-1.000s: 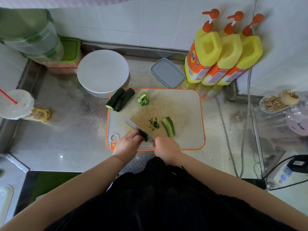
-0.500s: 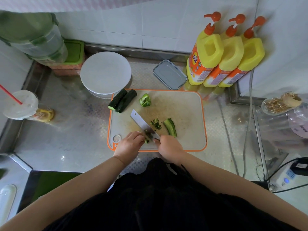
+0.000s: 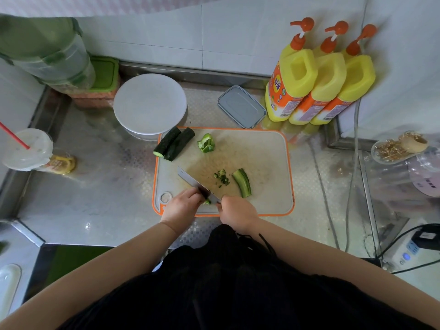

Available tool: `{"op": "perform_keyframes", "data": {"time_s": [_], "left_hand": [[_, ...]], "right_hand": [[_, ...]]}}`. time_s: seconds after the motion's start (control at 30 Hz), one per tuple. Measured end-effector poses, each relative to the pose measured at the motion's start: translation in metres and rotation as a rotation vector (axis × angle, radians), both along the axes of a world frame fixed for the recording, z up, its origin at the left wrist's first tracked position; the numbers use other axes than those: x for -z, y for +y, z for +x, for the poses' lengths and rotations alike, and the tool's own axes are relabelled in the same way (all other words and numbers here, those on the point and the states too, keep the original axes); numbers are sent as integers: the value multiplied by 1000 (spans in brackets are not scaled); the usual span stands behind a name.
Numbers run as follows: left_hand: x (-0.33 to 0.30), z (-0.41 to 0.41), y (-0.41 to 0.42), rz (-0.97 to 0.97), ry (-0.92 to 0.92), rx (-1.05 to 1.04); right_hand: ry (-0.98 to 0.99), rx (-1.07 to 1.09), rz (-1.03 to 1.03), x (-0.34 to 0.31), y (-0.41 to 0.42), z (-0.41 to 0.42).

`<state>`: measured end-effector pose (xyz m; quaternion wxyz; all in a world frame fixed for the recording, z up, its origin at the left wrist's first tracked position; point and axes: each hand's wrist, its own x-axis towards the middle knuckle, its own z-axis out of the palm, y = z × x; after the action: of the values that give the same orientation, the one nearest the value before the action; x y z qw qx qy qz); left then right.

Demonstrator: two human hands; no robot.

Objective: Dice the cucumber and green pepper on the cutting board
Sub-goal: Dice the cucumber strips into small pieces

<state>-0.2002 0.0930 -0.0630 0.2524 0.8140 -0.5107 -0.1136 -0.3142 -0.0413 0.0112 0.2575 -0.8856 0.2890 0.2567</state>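
An orange-rimmed cutting board lies on the steel counter. Two dark cucumber pieces rest at its far left corner, a green pepper chunk beside them. A small heap of diced green bits and a curved cucumber strip lie mid-board. My right hand grips the handle of a knife, blade pointing far-left and down on the board. My left hand pins a small green piece against the blade at the near edge.
A white round lid on a bowl and a grey lidded box stand behind the board. Three yellow pump bottles stand at back right. A lidded cup with a red straw sits left. Cables run on the right.
The knife blade rose and tilted half a second ago and has come back down flat by my left fingers. Both hands stay at the board's near edge.
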Motion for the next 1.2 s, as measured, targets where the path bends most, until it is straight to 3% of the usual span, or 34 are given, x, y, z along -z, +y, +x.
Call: {"op": "perform_keyframes", "data": {"time_s": [0.47,0.83,1.2], "left_hand": [[3,-1,3,-39,-18,-10],[-2,-1,6,-26,-18,-59],[1,1,4,-8,-9,-43]], "right_hand": [[-3,171,74,8,-4,8],[-7,20,11,-1,3,3],[33,10,-30,8,10,10]]}}
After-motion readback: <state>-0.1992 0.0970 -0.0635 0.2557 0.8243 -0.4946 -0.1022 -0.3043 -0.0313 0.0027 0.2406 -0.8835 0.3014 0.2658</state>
